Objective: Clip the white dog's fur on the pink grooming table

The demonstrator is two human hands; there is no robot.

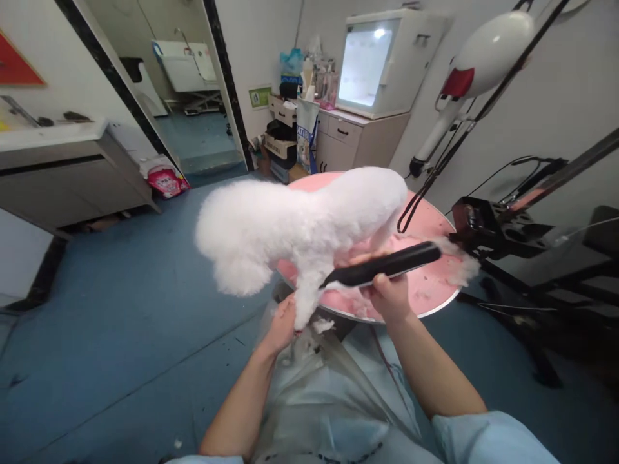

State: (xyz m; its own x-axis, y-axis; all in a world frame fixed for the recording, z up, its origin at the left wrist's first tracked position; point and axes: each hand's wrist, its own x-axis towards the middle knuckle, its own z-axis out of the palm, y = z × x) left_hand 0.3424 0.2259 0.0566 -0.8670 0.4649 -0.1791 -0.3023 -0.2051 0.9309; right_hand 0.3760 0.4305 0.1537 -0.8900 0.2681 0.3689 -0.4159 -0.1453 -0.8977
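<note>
Dog, white and fluffy, on the round pink table; its left end, as seen, juts out past the table's edge, over the floor. Left hand: fingers gripping the lower part of one leg, at the near rim. Right hand: fingers wrapped around the black clipper, held slanted, its narrow tip at the leg's fur, right side. Loose fur lies at the table's right edge. Black loop hangs just beside the dog's right end. White cabinet, window lit, stands behind.
</note>
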